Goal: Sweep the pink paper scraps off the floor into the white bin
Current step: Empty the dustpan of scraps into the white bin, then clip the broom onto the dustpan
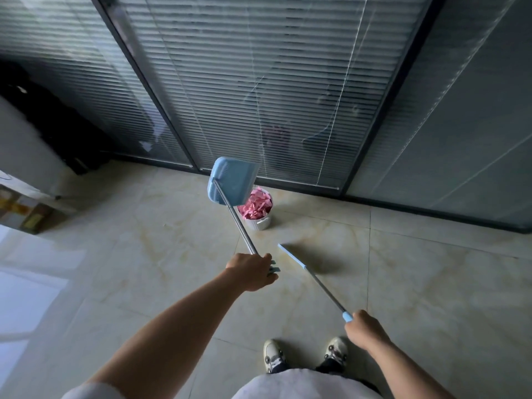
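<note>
Glass partition with lowered blinds (288, 82) across the far side; pale tiled floor (417, 283) below, glossy, no loose scraps visible on it. Dark bags and cardboard boxes (26, 214) at far left. Blue dustpan (231, 181) raised and tipped over the white bin (260, 221), which stands near the partition's bottom rail. Pan's metal handle held by left hand (253, 272), fingers wrapped round the grip end. Broom (312, 279) trailing on floor to the right of the bin, well apart from it, head edge-on; blue handle tip gripped in closed right hand (364, 329). Pink paper scraps (256, 204) heaped in bin up to the rim. Two white shoes (273, 354) at bottom of view. Judged step: emptying pan into bin, task near its end. For a clean tip: keep pan lip directly over bin mouth, low and close; tilt gradually, since bin looks nearly full and light paper may slide over the rim or drift. Gentle shake to free clinging pieces. Broom kept still, clear of bin, ready for any spill. Pan interior faces away; contents cannot be told.
</note>
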